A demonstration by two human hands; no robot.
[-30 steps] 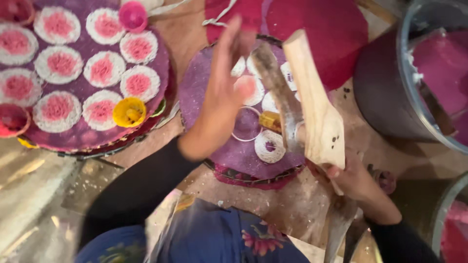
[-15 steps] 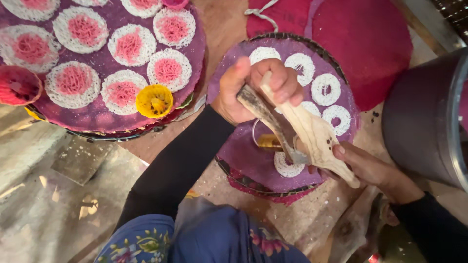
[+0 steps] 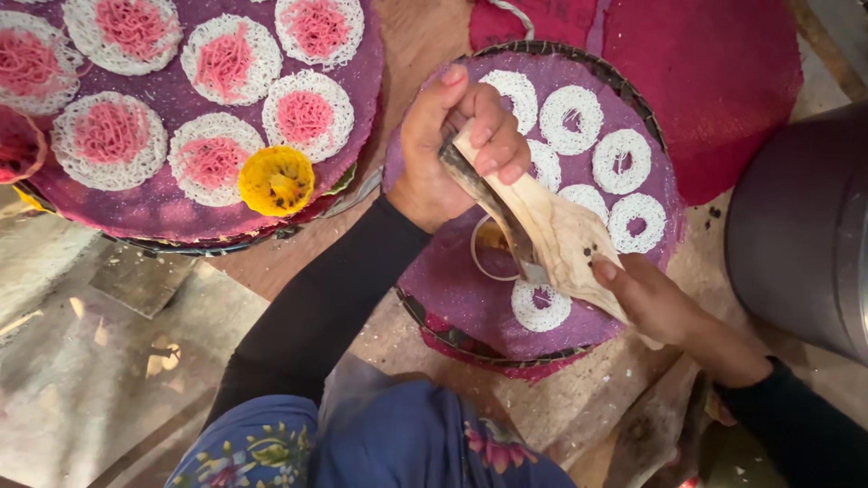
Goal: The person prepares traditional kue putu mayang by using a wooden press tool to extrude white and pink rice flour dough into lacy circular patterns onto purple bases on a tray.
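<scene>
Worn, speckled floor (image 3: 99, 380) with light patches, perhaps concrete; a large dark drum (image 3: 800, 244) stands at right.

Bare purple mat (image 3: 452, 289) front-left; noodle rings (image 3: 597, 154) crowding far side, prob.

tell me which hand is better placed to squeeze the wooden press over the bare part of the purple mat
Left. The left hand already wraps the top of the wooden press, while the right hand only steadies its lower end above the purple mat.
</scene>
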